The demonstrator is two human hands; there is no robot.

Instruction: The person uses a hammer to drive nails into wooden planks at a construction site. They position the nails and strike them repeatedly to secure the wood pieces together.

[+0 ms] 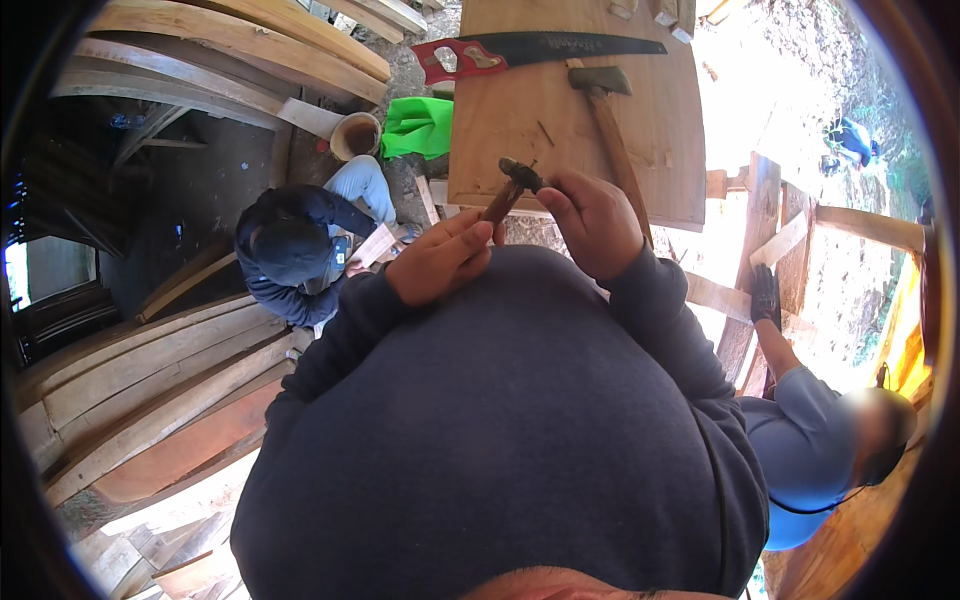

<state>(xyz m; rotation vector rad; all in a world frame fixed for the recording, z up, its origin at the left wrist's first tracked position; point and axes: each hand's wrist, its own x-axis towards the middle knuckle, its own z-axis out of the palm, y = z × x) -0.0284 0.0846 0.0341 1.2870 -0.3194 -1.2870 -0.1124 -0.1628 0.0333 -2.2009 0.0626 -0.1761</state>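
A hammer (505, 202) with a short wooden handle and a dark, worn metal head is held in front of my chest. My left hand (440, 258) wraps round its handle. At the right end of the head, my right hand (598, 222) is closed, thumb and fingers pinched against the metal; a small thin piece stands up by the head, too blurred to name. Beyond my hands lies a wooden board (490, 110) bearing a loose nail (545, 133), a hatchet-like tool (612, 125) with a long wooden handle, and a red-handled handsaw (560, 48).
A person in dark clothing (290, 245) crouches at the left, near a bucket (356, 136) and a bright green cloth (418, 128). At the right, another person (800, 430) reaches a gloved hand to a wooden frame (762, 215). Planks (220, 40) are stacked at the left.
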